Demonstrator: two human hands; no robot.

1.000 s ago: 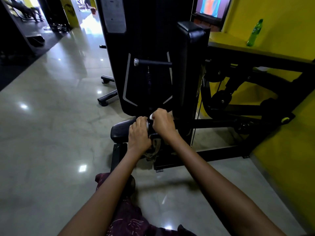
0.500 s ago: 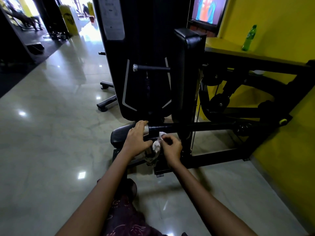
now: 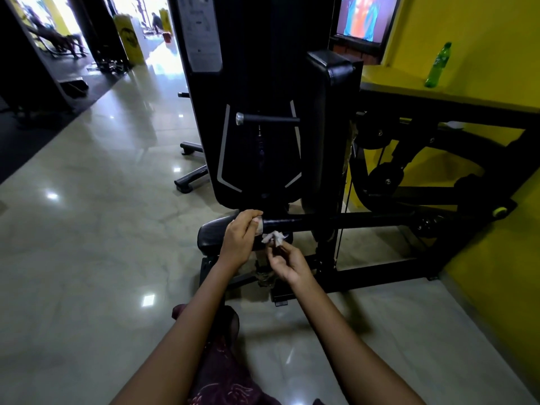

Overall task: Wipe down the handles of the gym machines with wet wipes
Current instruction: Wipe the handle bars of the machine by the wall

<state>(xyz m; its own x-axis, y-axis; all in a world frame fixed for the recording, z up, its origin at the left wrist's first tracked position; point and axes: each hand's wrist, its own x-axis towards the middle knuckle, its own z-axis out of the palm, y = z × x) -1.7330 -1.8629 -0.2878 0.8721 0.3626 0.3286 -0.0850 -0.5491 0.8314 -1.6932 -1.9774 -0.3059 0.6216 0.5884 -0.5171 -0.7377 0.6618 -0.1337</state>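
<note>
A black horizontal handle [image 3: 295,223] with a silver end cap juts from the gym machine at seat height. My left hand [image 3: 239,238] grips the handle's end, fingers curled round the cap. My right hand [image 3: 287,263] is just below the handle and pinches a crumpled white wet wipe [image 3: 273,237], which hangs under the bar beside my left hand. A second handle [image 3: 267,118] with a silver cap sticks out higher up, in front of the weight stack cover.
The machine's black seat pad [image 3: 211,233] lies under my left hand and its tall back pad [image 3: 330,127] stands behind. The black frame [image 3: 409,220] runs right towards the yellow wall. A green bottle [image 3: 437,65] stands on a yellow ledge. Glossy tiled floor stretches left.
My right hand has come off the top of the handle with the wipe and dropped below the bar. My left hand keeps its grip on the handle's end.
</note>
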